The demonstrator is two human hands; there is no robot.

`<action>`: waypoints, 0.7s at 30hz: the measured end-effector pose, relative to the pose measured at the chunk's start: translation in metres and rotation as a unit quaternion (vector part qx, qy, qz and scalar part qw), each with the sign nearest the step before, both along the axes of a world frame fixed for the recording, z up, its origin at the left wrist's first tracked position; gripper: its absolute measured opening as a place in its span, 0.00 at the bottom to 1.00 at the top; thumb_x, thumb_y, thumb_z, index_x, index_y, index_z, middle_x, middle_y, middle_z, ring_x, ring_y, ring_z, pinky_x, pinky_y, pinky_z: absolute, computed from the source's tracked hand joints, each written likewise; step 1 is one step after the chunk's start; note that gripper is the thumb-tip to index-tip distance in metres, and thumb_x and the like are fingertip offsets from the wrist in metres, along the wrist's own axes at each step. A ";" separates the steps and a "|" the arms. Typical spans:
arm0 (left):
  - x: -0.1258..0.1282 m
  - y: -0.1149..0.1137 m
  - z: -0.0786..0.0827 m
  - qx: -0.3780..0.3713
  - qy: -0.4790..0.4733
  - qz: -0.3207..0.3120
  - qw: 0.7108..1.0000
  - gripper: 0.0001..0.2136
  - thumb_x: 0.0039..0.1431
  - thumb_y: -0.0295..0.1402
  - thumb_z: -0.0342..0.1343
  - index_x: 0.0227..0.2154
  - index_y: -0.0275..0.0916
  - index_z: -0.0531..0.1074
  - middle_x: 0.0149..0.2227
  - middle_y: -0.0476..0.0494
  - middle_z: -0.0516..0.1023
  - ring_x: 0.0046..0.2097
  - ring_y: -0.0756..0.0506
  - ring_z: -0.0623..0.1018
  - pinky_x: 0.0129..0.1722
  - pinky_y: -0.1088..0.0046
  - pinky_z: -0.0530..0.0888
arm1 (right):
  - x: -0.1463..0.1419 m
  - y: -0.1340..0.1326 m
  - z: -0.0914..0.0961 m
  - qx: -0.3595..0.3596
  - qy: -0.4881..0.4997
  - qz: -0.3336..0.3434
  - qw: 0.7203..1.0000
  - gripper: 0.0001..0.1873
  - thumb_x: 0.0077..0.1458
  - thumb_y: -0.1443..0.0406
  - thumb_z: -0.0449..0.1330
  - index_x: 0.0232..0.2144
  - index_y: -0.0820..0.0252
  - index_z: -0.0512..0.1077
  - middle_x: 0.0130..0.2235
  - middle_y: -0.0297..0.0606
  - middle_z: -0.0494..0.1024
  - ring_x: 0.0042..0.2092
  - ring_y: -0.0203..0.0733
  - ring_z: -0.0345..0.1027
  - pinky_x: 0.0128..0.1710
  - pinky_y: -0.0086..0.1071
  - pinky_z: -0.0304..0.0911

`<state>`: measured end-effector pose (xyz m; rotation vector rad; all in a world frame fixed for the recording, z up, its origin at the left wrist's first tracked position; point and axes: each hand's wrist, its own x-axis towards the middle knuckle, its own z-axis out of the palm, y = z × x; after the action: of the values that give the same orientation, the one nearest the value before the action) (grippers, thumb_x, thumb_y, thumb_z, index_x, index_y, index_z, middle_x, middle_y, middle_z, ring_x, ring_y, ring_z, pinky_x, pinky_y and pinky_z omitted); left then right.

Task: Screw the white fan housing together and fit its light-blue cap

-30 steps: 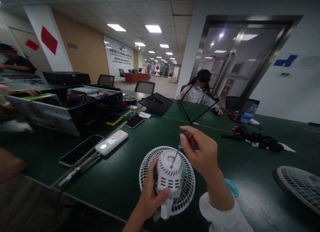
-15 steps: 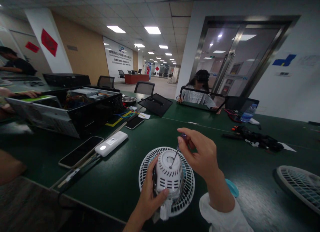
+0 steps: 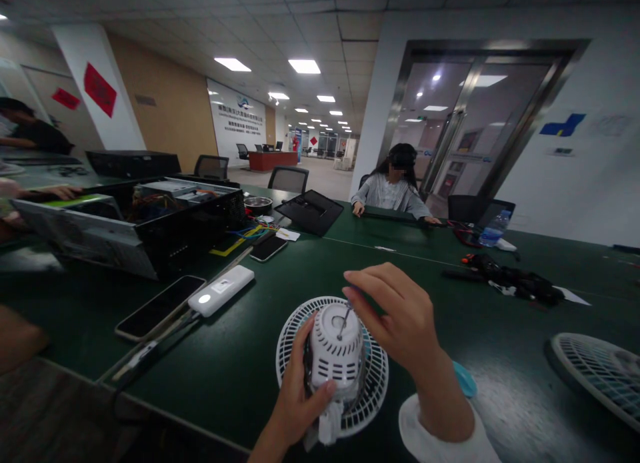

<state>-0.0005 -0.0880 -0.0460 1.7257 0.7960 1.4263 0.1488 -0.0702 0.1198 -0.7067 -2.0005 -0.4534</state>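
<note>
A white fan motor housing [image 3: 336,360] with vent slots rests on a round white fan grille [image 3: 377,391] on the green table. My left hand [image 3: 299,390] is wrapped round the housing's left side, thumb at its front. Above the housing, my right hand [image 3: 395,310] has its thumb and fingertips closed about a screwdriver [image 3: 344,323]. Its thin metal shaft slants down, the tip at a hole in the top of the housing. The handle is mostly hidden behind the fingers. Near the right wrist lies a light-blue plastic piece [image 3: 465,380].
Left stand an open computer case [image 3: 195,230], two phones [image 3: 160,308] and a white power bank [image 3: 223,291] with a cable. Another fan grille [image 3: 600,373] lies at the right. Across the table sits a person [image 3: 393,186] near a water bottle [image 3: 496,228] and black gear [image 3: 520,280].
My right fingers have shifted slightly left, and the screwdriver stands more upright. The person opposite has lowered the dark frame to the table.
</note>
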 end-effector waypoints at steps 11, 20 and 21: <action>0.000 -0.001 -0.002 -0.008 -0.008 -0.002 1.000 0.33 0.56 0.44 0.52 0.60 0.44 0.43 0.63 0.40 0.50 0.63 0.35 0.52 0.62 0.55 0.52 | 0.000 0.002 -0.001 -0.044 0.022 0.019 0.999 0.09 0.55 0.71 0.54 0.40 0.62 0.68 0.35 0.40 0.73 0.36 0.37 0.66 0.34 0.32 0.66; 0.000 -0.001 -0.001 -0.003 -0.009 0.003 1.000 0.33 0.55 0.44 0.52 0.60 0.43 0.44 0.63 0.40 0.50 0.63 0.34 0.52 0.62 0.54 0.51 | 0.000 -0.002 0.001 -0.073 0.016 0.039 0.996 0.14 0.57 0.73 0.50 0.45 0.62 0.66 0.42 0.42 0.73 0.43 0.38 0.67 0.41 0.35 0.66; 0.000 -0.001 -0.001 -0.003 -0.009 0.003 1.000 0.33 0.55 0.44 0.52 0.60 0.44 0.44 0.63 0.40 0.51 0.63 0.35 0.52 0.62 0.54 0.51 | 0.000 -0.002 0.001 -0.069 0.017 0.047 0.996 0.14 0.57 0.73 0.51 0.45 0.61 0.66 0.41 0.41 0.74 0.43 0.38 0.67 0.41 0.34 0.66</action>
<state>-0.0003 -0.0885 -0.0472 1.7050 0.7951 1.4413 0.1486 -0.0719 0.1206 -0.6965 -2.0370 -0.2470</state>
